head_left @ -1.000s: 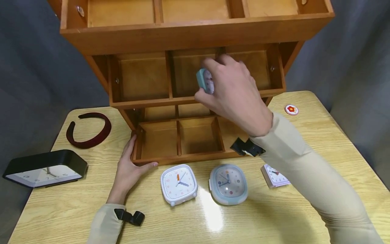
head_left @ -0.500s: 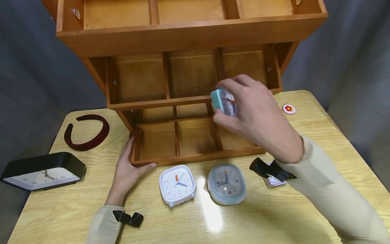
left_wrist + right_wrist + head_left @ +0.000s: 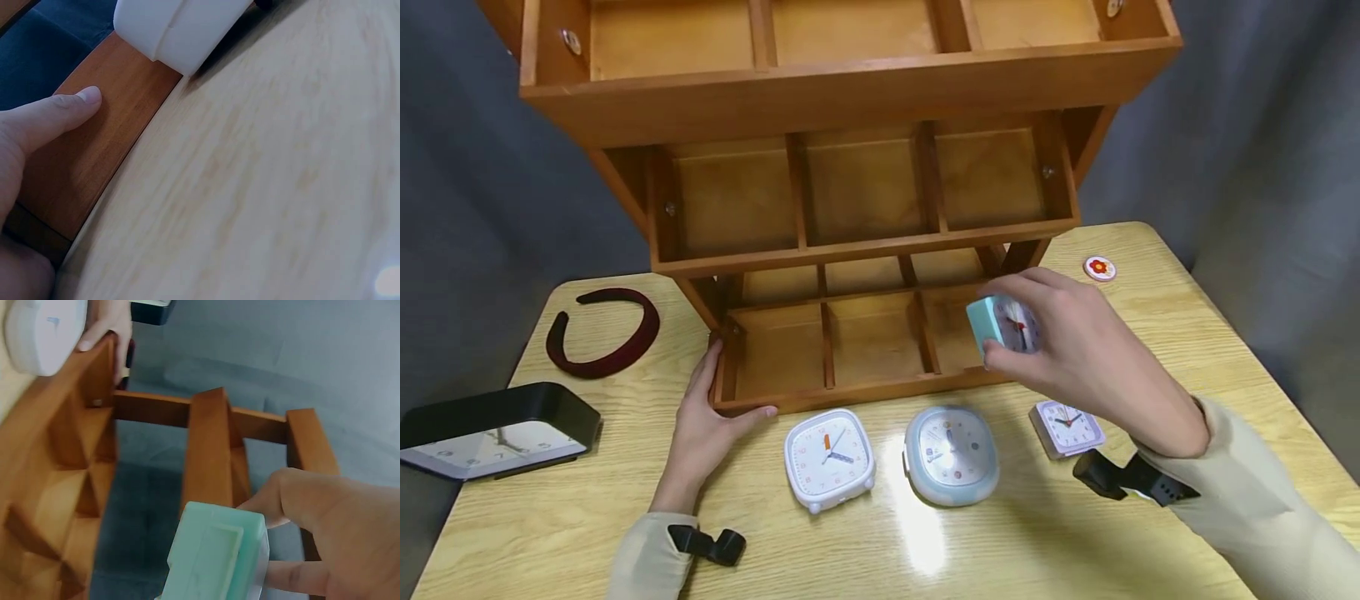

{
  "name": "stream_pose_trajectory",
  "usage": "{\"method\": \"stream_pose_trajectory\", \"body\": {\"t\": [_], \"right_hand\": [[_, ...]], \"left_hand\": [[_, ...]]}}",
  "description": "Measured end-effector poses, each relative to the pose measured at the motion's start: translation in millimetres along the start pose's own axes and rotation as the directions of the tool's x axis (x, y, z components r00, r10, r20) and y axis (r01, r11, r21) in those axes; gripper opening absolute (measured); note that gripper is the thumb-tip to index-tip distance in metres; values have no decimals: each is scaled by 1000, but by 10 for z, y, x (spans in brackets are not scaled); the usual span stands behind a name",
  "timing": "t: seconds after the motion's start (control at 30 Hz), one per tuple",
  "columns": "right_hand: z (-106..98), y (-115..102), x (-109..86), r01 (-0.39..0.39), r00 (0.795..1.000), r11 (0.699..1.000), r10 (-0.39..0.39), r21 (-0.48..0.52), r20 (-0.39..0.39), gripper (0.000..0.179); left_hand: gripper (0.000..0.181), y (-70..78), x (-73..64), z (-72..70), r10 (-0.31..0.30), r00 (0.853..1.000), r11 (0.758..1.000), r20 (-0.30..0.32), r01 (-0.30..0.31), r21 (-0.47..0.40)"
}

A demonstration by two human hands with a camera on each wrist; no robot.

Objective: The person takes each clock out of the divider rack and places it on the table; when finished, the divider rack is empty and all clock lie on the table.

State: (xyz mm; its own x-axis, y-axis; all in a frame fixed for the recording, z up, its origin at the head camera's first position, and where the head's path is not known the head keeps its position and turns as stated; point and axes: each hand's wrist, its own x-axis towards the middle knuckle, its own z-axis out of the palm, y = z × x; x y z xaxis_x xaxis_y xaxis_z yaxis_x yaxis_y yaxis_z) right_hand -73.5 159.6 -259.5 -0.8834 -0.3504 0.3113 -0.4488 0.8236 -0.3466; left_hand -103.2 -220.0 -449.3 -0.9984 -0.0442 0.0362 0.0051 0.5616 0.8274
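My right hand [image 3: 1078, 354] pinches a small teal alarm clock [image 3: 982, 323] over the right end of the bottom tier of a tiered wooden organizer [image 3: 880, 393]. The teal back of that clock [image 3: 209, 550] shows large in the right wrist view. My left hand [image 3: 706, 425] grips the bottom tier's front left corner, its thumb [image 3: 59, 115] along the front board and the other fingers at the side. Before the organizer stand a white alarm clock [image 3: 830, 460] and a pale blue alarm clock [image 3: 952, 457]. A lilac alarm clock [image 3: 1067, 427] is just below my right hand.
A black-cased clock [image 3: 490, 410] and a dark red headband [image 3: 625, 354] lie at the left of the table. A round flower badge [image 3: 1100, 267] lies at the back right. The organizer's middle tier [image 3: 865, 250] and top tier [image 3: 850, 92] overhang the bottom one.
My right hand has carried the teal clock from the middle tier down and to the right, to above the bottom tier's right end. My left hand keeps its hold on the corner.
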Motion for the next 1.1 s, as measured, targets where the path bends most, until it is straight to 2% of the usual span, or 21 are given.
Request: {"method": "stream_pose_trajectory", "body": {"t": [0.23, 0.5, 0.77, 1.1], "right_hand": [[53, 304, -264, -61, 996, 998, 59, 21, 63, 39], [51, 772, -603, -168, 980, 985, 162, 35, 116, 39], [92, 1194, -884, -243, 965, 970, 243, -17, 103, 39], [128, 1400, -1050, -262, 957, 964, 265, -38, 117, 40]], "left_hand": [[120, -8, 11, 18, 5, 1000, 1000, 1, -5, -11], [120, 6, 3, 11, 3, 1000, 1000, 3, -3, -6], [120, 3, -23, 6, -24, 1000, 1000, 12, 24, 6], [120, -1, -12, 2, -2, 1000, 1000, 4, 3, -4]]}}
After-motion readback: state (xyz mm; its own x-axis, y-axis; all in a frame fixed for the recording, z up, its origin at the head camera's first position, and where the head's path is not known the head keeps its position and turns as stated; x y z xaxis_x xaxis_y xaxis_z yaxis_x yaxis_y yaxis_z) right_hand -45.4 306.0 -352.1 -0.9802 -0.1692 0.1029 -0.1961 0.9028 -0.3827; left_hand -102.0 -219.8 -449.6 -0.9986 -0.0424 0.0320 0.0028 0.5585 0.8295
